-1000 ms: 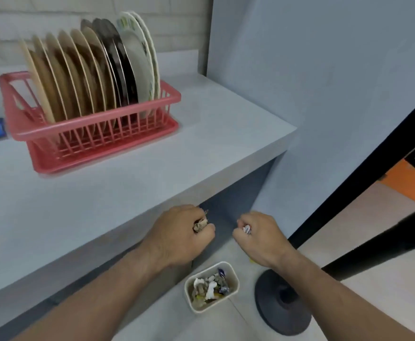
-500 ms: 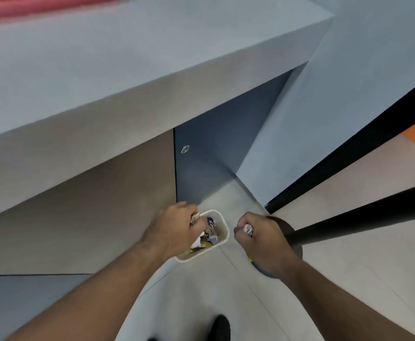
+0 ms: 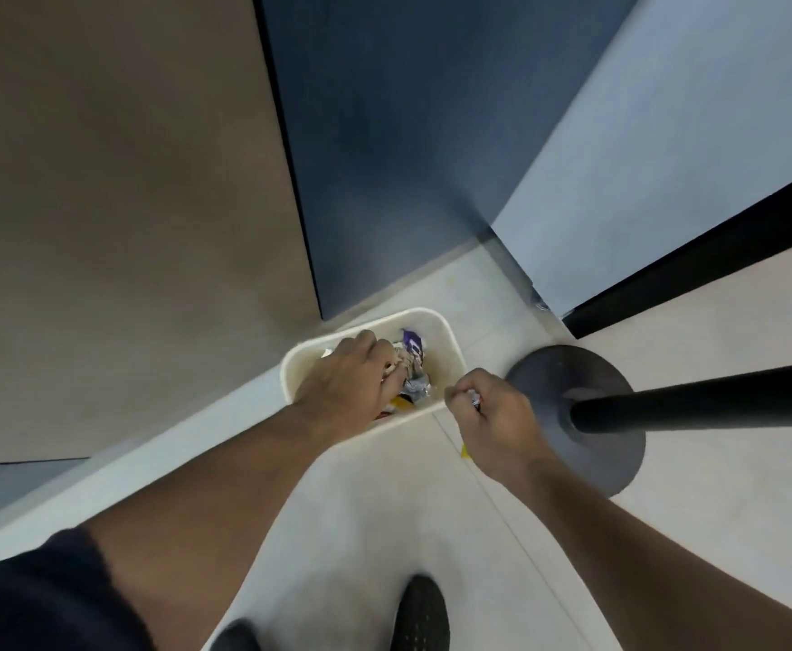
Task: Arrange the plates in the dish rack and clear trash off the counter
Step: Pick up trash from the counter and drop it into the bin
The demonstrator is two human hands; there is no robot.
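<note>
A small cream trash bin (image 3: 450,343) stands on the floor against the cabinet base, holding crumpled wrappers (image 3: 413,368). My left hand (image 3: 354,380) is over the bin's opening, its fingers closed around a crumpled scrap of trash. My right hand (image 3: 495,418) hovers just right of the bin's front rim, fist closed on a small wrapper (image 3: 474,397) that peeks out at the thumb. The dish rack, plates and counter top are out of view.
A black pole (image 3: 694,401) on a round dark base (image 3: 586,415) stands just right of the bin. Beige and dark blue cabinet panels (image 3: 384,133) rise behind it. My shoes (image 3: 419,613) show on the pale floor below.
The view has tilted down from the counter and rack to the floor. Both hands have dropped toward the bin; the left now sits over its opening, the right beside its rim.
</note>
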